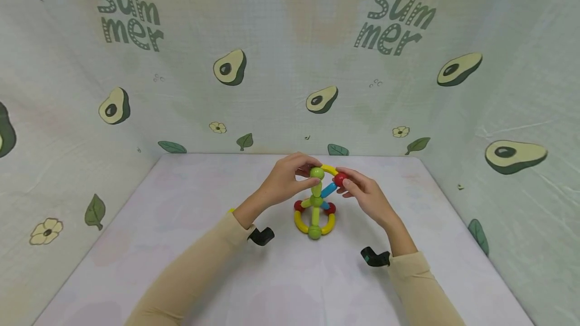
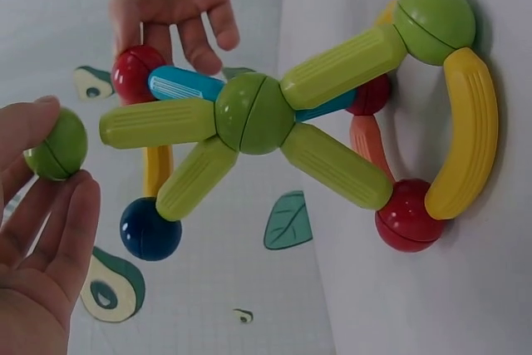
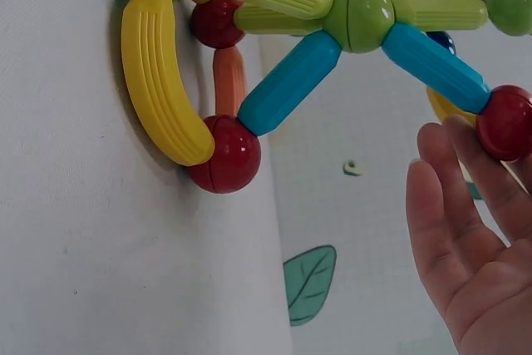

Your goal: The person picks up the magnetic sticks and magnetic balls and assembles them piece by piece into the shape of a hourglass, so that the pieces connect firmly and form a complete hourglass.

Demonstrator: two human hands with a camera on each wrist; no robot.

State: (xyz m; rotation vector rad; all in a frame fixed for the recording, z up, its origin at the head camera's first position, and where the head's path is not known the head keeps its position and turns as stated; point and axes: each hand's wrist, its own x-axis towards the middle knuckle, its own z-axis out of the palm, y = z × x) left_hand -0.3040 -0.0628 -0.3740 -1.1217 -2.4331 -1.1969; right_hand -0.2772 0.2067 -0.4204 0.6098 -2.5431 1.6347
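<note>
A toy structure of coloured rods and balls stands on the table, with a green centre ball (image 2: 255, 113) joining several green and blue rods. Between thumb and fingertips, my left hand (image 1: 290, 177) pinches a green ball (image 2: 58, 145) at the top end of an upright green rod (image 2: 158, 124). A narrow gap shows between that ball and the rod in the left wrist view. On the other side, my right hand (image 1: 369, 197) holds a red ball (image 3: 505, 122) by thumb and fingers, at the end of a blue rod (image 3: 436, 66). A dark blue ball (image 2: 150, 229) sits on another upper green rod.
The base is a ring of curved yellow rods (image 3: 158, 76) and an orange rod (image 3: 229, 81), joined by red and green balls, lying on the pale table (image 1: 290, 286). Patterned cloth (image 1: 281, 24) rises at the back and both sides. Each wrist wears a black camera mount (image 1: 262, 236).
</note>
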